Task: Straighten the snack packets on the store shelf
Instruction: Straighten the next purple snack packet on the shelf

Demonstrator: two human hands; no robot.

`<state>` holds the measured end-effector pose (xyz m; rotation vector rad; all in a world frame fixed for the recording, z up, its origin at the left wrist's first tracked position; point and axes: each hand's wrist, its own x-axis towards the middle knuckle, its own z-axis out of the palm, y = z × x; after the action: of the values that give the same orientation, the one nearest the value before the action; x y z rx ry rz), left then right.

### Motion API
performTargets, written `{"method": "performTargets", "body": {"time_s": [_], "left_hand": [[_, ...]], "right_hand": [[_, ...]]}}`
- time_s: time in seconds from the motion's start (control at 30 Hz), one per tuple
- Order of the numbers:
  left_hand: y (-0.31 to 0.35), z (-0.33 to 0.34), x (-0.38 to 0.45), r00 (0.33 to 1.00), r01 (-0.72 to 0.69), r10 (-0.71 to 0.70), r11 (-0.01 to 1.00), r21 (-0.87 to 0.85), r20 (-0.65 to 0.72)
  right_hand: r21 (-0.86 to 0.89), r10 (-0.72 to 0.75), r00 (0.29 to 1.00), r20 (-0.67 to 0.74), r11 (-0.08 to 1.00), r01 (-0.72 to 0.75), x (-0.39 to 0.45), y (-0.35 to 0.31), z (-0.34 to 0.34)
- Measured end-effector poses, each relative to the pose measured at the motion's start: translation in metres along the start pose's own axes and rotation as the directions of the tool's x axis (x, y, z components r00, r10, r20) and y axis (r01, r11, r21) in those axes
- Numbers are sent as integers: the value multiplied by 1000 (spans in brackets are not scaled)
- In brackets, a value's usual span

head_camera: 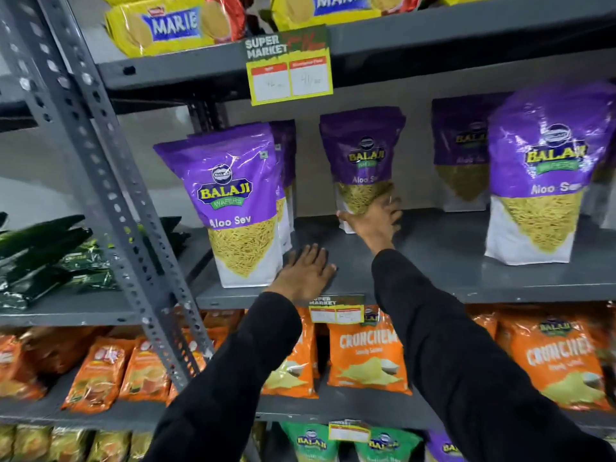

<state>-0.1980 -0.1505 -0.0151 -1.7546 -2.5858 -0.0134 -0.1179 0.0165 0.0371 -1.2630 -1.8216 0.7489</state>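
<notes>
The right hand [373, 216] grasps the lower part of a purple packet [361, 151] standing deep on the grey shelf [433, 261], fingers wrapped round its base where the yellow sev shows through. The left hand [305, 270] grips nothing — it lies flat, palm down and fingers spread, on the bare shelf near the front edge, just beside the front-left packet [233, 201].

That held packet stands roughly upright but set back, near the rear, in the gap between the left stack and the right-hand packets. The front-left packet is upright and close to the edge, with more purple packets tucked behind it. On the right, a large packet [540, 175] also stands forward, with another [461, 151] behind it near the back.

As for progress, I judge the job part done. The two outer packets already face out at the front; the middle column is empty at the front, and the held packet looks like the one meant to fill it, most likely by drawing it forward into line with its neighbours. The rear-right packet may want the same. The orange packets [365, 355] on the shelf below lean unevenly, and the dark green ones [43, 258] on the left bay lie flat — whether those belong to this task I cannot tell.
</notes>
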Motion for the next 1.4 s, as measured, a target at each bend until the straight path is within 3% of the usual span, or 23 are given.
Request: {"method": "performTargets", "body": {"time_s": [0.1,0.37,0.67,1.4], "left_hand": [[-4,3,6,999,-27,28,1000,9,-17],[0,-3,5,1000,7,-10,988,-157,-20],[0,-5,3,1000,4,-7,990,-144,-23],[6,-14,-4,999,3,-1,999,-44,46]], "right_hand": [[24,20,1000,-2,1000,-20,13,-1,10],[41,50,998,-34,998,-49,25,-3,33],[19,44,996,-73,999,-42,12,-2,29],[-62,-127,990,-62,990,123,-149,38,-76]]}}
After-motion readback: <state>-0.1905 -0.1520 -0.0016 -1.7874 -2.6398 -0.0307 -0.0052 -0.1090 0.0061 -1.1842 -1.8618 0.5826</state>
